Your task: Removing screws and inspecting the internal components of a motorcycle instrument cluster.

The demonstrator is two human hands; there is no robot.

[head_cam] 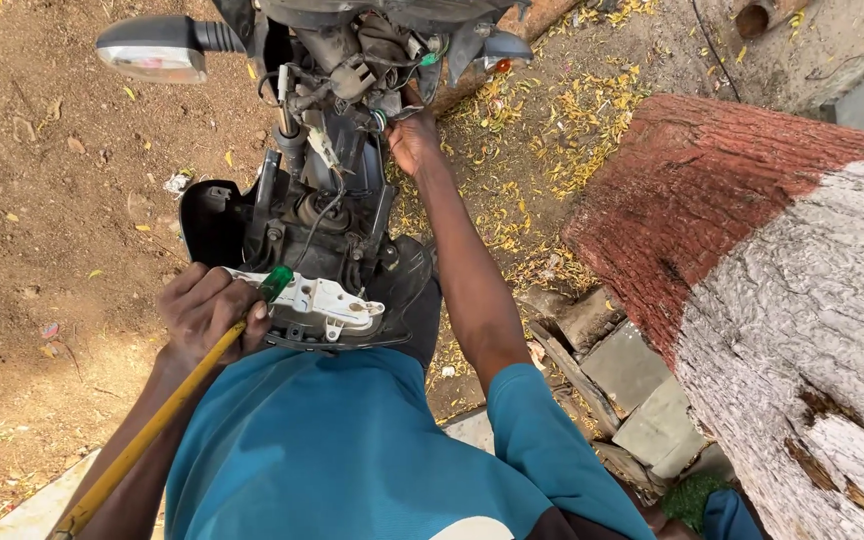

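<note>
I look down on the front of a stripped scooter with its covers off, wiring and steering column bare. My left hand is closed around a screwdriver with a green handle and also a long yellow rod, resting against a white plastic bracket. My right hand reaches forward into the wiring near the headstock, fingers curled on something among the cables; what it grips is hidden. My teal shirt fills the lower middle.
A turn signal lamp sticks out at upper left. A thick tree trunk, painted red and white, stands at right, with stone blocks at its foot. Bare dirt lies left, yellow fallen petals lie ahead.
</note>
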